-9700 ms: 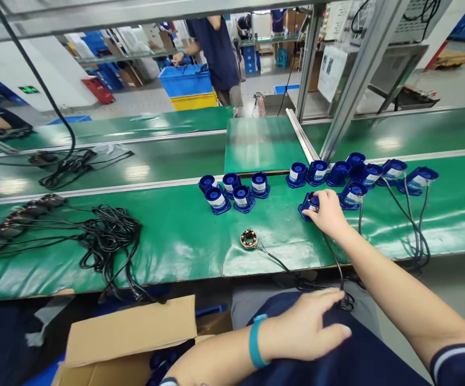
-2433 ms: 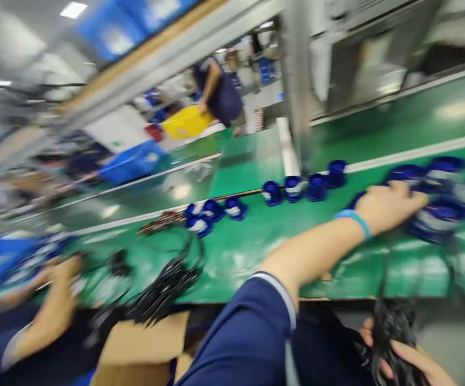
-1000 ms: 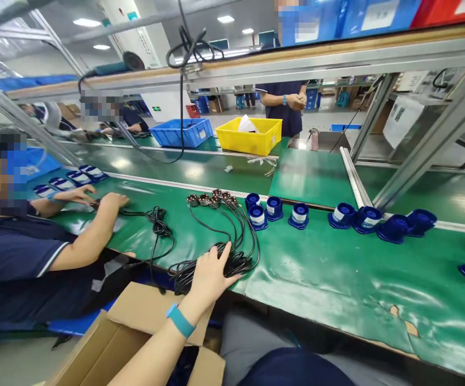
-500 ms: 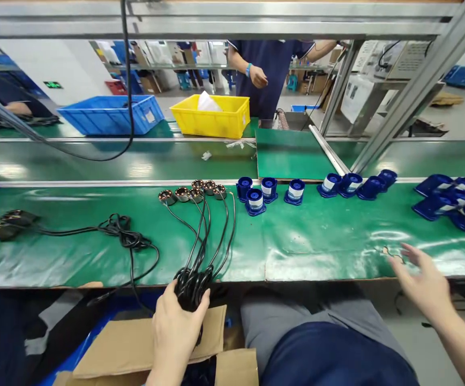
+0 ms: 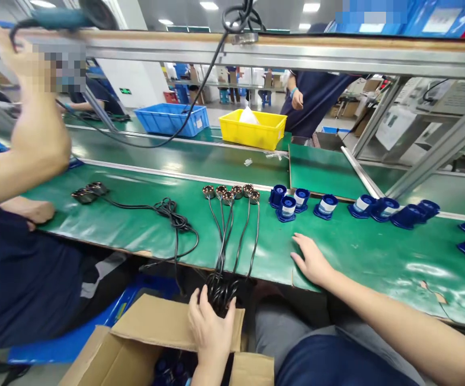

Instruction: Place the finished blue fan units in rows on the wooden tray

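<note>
Right hand point(image 5: 315, 264) moved inward, fingers point(image 5: 304, 242) spread near illegibly labelled blue housings point(image 5: 286, 209); left hand point(image 5: 212, 326) clasps cables point(image 5: 219, 292).

White labels point(image 5: 326, 207), green sign point(image 5: 125, 91): all illegible

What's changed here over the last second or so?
The left hand pulled the black cables over the bench's front edge and holds them. The right hand moved left, away from the torn patch, holding nothing. The neighbour's hand rose toward the shelf. The blue housings stayed put.
</note>
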`<state>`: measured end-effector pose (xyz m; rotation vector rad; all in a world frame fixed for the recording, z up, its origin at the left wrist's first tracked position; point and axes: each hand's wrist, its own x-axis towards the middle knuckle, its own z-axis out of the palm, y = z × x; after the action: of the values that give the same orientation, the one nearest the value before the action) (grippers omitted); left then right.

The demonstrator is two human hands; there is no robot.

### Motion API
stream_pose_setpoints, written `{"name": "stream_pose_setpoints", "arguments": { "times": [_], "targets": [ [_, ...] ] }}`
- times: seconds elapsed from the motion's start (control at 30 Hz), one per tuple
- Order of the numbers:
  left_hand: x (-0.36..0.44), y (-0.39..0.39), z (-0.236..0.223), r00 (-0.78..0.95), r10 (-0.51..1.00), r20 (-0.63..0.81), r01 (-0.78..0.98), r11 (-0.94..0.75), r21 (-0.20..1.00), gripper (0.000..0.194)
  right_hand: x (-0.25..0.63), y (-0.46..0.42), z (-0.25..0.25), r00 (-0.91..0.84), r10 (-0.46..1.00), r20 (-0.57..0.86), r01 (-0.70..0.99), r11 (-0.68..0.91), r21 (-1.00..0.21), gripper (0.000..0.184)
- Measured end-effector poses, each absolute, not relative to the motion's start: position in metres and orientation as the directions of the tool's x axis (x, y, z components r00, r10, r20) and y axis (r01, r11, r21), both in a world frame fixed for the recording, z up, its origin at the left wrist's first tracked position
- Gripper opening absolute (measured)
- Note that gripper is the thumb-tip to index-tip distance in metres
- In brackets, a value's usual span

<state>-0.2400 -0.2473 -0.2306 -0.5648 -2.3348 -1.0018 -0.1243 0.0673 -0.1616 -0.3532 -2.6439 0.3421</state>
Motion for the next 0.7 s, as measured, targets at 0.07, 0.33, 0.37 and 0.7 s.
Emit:
{"name": "stream_pose_setpoints", "arguments": {
  "times": [0.07, 0.33, 0.37, 0.7],
  "targets": [
    [-0.227, -0.244, -0.222, -0.66, 0.172, 0.731, 0.674, 0.567, 0.475, 0.068, -0.163, 0.057, -0.162, -0.876, 0.267, 0.402, 0.129, 0.932, -0.337, 0.051],
    [-0.214, -0.219, -0.214, -0.524, 0.469, 0.711, 0.828, 0.475, 0.298, 0.056, -0.318, 0.054, -0.132, -0.801, 0.502, 0.324, 0.282, 0.796, -0.536, 0.058],
    [-0.217, -0.215, -0.214, -0.534, 0.442, 0.721, 0.813, 0.501, 0.296, 0.051, -0.331, 0.055, -0.124, -0.804, 0.529, 0.273, 0.336, 0.782, -0.526, 0.059],
    [-0.24, -0.216, -0.201, -0.487, 0.559, 0.671, 0.872, 0.356, 0.337, 0.027, -0.339, 0.04, -0.092, -0.886, 0.432, 0.166, 0.391, 0.891, -0.231, 0.033]
  ]
}}
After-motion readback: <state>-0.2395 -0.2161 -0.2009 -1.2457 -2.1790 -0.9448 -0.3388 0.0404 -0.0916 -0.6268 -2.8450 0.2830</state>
